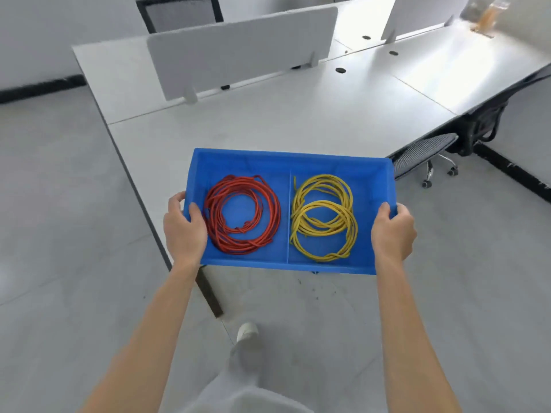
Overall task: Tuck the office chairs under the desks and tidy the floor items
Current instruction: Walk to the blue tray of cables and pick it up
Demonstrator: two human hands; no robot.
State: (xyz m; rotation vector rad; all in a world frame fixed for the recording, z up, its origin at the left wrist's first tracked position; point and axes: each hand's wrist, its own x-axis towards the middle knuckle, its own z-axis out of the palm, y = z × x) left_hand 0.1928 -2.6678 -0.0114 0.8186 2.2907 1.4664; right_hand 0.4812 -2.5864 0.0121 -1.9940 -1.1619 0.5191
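Head view, looking down: the fingers [193, 214] of the left hand [184, 231] are clamped over the left short wall of a blue bin [384, 186], thumb inside against the floor of the bin and the rest wrapped outside. The right hand [393, 231] grips the opposite short wall the same way, its thumb hooked over the rim. Both arms reach forward, carrying the bin level in the air between them.

A low divider splits the bin into two compartments. The left one holds a coil of red cable [242, 214]; the right one holds coils of yellow cable [323, 217], overlapping one another. Both lie flat inside.

Beyond the bin, its far edge overlaps the near corner of the grey counter [298, 120], which carries white privacy screens [238, 52]. To the right, a mesh office chair [423, 155] stands with its seat partly under the counter edge, its castors on the floor [74, 204]. Another chair back shows behind the far screen.

My reading is that the floor-tidying step is in hand: the bin is lifted and appears headed for the counter. The next move calls for carrying it forward over the corner, keeping it level so the coils do not slide, lowering it fully onto the surface, then letting go with both hands. The chair at right probably needs pushing in further.
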